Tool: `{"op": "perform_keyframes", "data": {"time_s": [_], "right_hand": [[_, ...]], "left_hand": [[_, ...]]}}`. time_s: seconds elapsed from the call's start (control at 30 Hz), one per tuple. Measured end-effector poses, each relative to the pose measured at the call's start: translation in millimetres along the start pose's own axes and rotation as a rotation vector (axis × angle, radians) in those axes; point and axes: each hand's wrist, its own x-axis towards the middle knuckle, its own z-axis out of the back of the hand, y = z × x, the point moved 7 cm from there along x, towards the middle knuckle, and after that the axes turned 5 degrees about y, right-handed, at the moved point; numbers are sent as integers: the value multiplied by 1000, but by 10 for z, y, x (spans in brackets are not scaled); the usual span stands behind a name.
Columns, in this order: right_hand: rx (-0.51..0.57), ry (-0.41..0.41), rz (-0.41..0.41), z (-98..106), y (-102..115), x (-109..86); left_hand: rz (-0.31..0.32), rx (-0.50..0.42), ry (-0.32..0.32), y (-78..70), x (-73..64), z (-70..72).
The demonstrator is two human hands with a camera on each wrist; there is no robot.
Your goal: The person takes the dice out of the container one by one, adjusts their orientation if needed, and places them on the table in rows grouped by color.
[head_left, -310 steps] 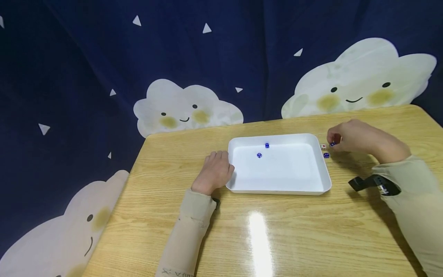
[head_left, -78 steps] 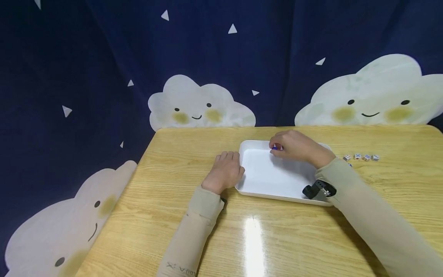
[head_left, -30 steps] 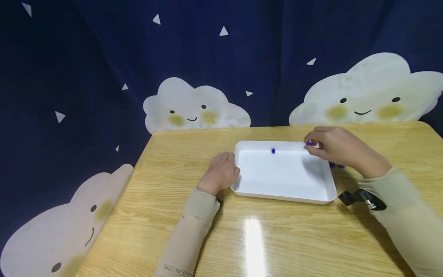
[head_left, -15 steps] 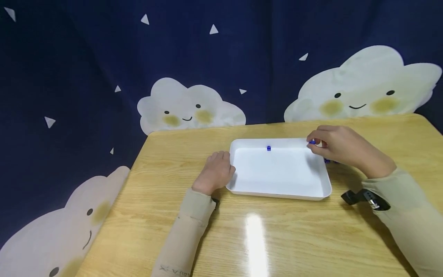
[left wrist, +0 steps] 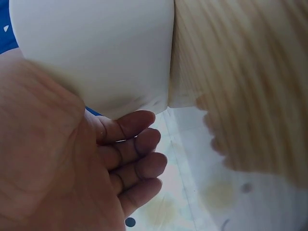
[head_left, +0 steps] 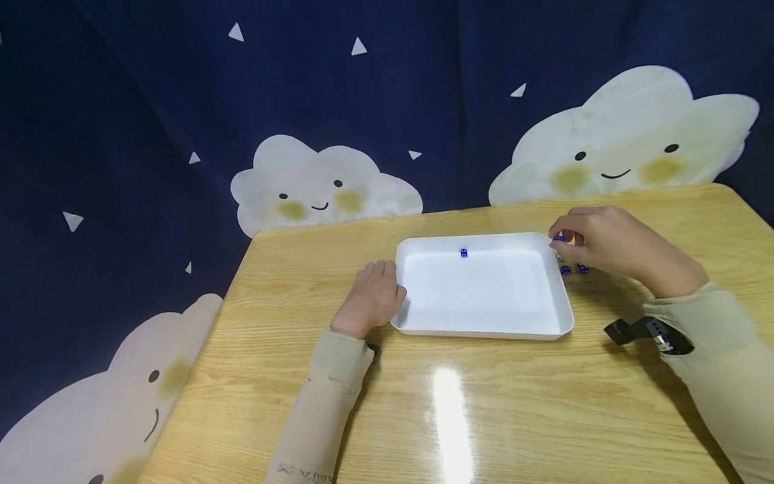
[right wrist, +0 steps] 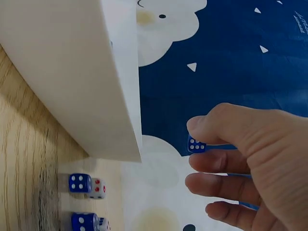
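Observation:
In the head view my left hand (head_left: 371, 299) grips the left wall of a shallow white tray (head_left: 484, 296). The left wrist view shows its curled fingers (left wrist: 144, 139) against the tray's outer side. My right hand (head_left: 617, 245) pinches a small blue die (right wrist: 196, 144) with white pips between thumb and index finger, raised just past the tray's right rim. One blue die (head_left: 463, 253) lies inside the tray near its back wall. On the table by the right wall sit two blue dice (right wrist: 80, 183), with white dice (right wrist: 97, 188) right behind them, partly hidden.
The wooden table (head_left: 514, 403) runs back to a dark blue curtain (head_left: 459, 101) printed with smiling clouds. A black wrist camera (head_left: 650, 333) sticks out below the right hand, low over the table. The tray's raised wall (right wrist: 72, 72) stands beside the dice.
My right hand has lifted a blue die out of the tray and carried it right, past the rim. One blue die stays inside. The left hand keeps its grip while the view shifts slightly.

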Motion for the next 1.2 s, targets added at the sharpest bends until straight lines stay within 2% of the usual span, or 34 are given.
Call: {"op": "perform_keyframes", "data": {"time_s": [0.47,1.2], "right_hand": [[24,73,-70,-27,-130,-20],[14,148,-98,-160,-402,-12]], "left_hand": [[-3,-12,-13,-16,-18,16],[7,-13,12,-8,6,-6]]}}
